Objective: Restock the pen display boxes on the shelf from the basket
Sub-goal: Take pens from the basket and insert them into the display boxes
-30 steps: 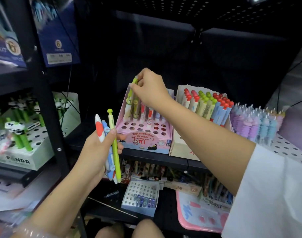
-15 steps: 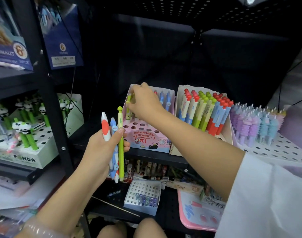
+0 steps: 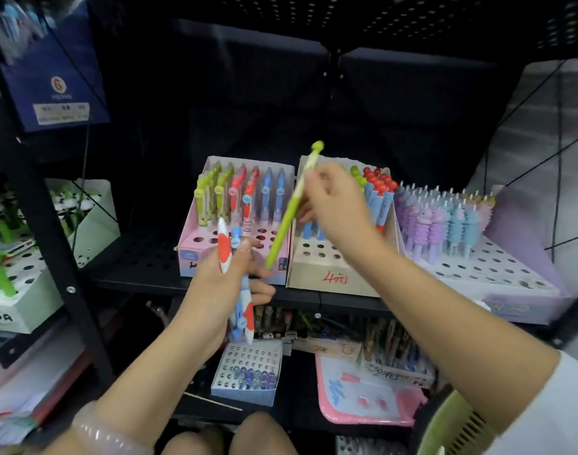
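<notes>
Both hands are busy in front of the shelf (image 3: 143,274); the right hand (image 3: 333,205) pinches a green pen (image 3: 289,215) near its upper part, fingers curled round it, the pen slanting with its knobbed top up over the tan box (image 3: 317,274) and its tip down near the left hand (image 3: 222,287); the left hand grips two pens (image 3: 236,274), one red and white, one blue, held nearly upright in a closed fist before the pink box (image 3: 189,254). The pink box holds green, red and blue pens in its back rows, with bare holes in front; the tan box, just beside it on the right, holds blue pens with red and green tops; a purple box (image 3: 511,290) of pastel pens stands further right. A green basket (image 3: 452,425) shows at the lower right corner.
</notes>
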A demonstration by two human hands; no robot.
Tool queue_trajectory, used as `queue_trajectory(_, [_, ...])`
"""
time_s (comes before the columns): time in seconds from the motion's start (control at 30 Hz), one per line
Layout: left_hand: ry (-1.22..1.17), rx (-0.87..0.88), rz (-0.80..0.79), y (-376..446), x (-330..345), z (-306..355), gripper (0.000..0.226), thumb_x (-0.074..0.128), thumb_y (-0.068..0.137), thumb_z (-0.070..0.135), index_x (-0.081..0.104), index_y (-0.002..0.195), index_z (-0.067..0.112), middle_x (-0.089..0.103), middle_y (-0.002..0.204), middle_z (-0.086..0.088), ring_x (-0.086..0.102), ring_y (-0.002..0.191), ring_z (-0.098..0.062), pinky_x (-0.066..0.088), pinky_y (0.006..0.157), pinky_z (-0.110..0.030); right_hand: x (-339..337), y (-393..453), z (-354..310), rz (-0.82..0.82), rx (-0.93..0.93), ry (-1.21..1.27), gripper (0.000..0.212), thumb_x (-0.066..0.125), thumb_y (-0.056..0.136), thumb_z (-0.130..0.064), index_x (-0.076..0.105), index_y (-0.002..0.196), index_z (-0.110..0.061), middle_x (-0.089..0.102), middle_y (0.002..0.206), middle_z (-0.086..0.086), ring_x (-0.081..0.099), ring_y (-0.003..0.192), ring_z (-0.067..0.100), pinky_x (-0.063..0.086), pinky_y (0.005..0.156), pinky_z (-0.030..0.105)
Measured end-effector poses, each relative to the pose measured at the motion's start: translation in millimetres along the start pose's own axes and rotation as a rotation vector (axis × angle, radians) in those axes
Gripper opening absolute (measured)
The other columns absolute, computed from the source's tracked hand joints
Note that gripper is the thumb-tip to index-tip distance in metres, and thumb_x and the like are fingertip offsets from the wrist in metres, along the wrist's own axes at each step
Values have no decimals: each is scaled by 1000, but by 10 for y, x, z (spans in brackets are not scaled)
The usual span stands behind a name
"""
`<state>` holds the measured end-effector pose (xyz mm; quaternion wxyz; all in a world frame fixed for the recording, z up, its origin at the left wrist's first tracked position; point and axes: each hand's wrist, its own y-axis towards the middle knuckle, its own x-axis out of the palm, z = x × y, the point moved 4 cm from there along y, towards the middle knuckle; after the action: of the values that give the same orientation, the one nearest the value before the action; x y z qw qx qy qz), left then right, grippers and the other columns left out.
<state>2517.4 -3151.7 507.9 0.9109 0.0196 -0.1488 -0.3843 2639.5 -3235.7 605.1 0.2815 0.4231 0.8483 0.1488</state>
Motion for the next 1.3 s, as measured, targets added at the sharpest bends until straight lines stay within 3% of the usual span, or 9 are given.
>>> queue_trajectory(0.07, [42,-39,-19,17,57,-43,36,50,80,51,60,103,25,57,54,-1,50,41,-14,43,41,-22,-319,90,-29,165,-107,-113,15,41,99,-20,46,86,-16,59,64,5,59,51,8,47,48,17])
queue_trajectory(0.13, [52,-54,-28,42,104,-82,27,49,88,45,55,102,23,53,53,0,41,40,-13,37,39,-22,-524,133,-5,242,-197,-335,13,43,98,-23,44,89,-14,58,59,7,59,55,20,51,57,29])
queue_trajectory(0.27, [24,-76,-77,44,225,-112,11,45,96,30,43,94,19,54,56,3,42,43,-10,38,42,-20,-614,139,219,184,-147,-578,18,46,96,-27,44,90,-11,60,69,7,62,69,26,51,68,43])
queue_trajectory(0.47, [33,-96,-82,2,274,-117,10,46,96,21,45,88,15,55,61,1,45,46,-8,40,43,-19,-396,58,506,-32,-26,-692,19,48,96,-22,43,83,-9,65,75,13,62,68,26,48,62,31])
queue_trajectory(0.63, [83,-58,-97,-31,273,-73,14,47,95,22,49,86,13,57,58,6,45,45,-7,41,45,-17,-447,39,453,3,-26,-782,26,53,94,-30,48,75,-12,65,70,8,55,57,18,46,64,27])
queue_trajectory(0.77, [76,-43,-109,-45,345,-52,16,47,95,22,52,85,10,57,56,5,46,45,-7,42,45,-18,-353,-133,348,-141,36,-410,19,57,91,-35,58,77,-23,61,62,-8,52,48,0,40,49,15])
queue_trajectory(0.93, [125,-23,-132,-49,491,-85,12,49,95,21,57,91,14,56,60,2,48,48,-8,42,45,-19,-86,-351,338,-378,201,-47,19,63,87,-33,65,77,-16,61,70,-4,56,61,6,48,53,18])
queue_trajectory(1.2, [176,19,-126,-14,466,-87,14,46,96,23,57,98,14,57,59,4,50,49,-8,44,48,-19,-18,-361,275,-360,234,37,14,64,88,-22,62,78,-13,64,75,5,60,70,11,51,61,17])
queue_trajectory(1.3, [116,-4,-86,-4,356,-49,20,43,96,30,57,97,15,62,60,5,57,52,-9,50,51,-20,-84,-169,150,-232,192,40,13,59,90,-22,62,80,-14,65,75,3,61,69,11,53,66,23])
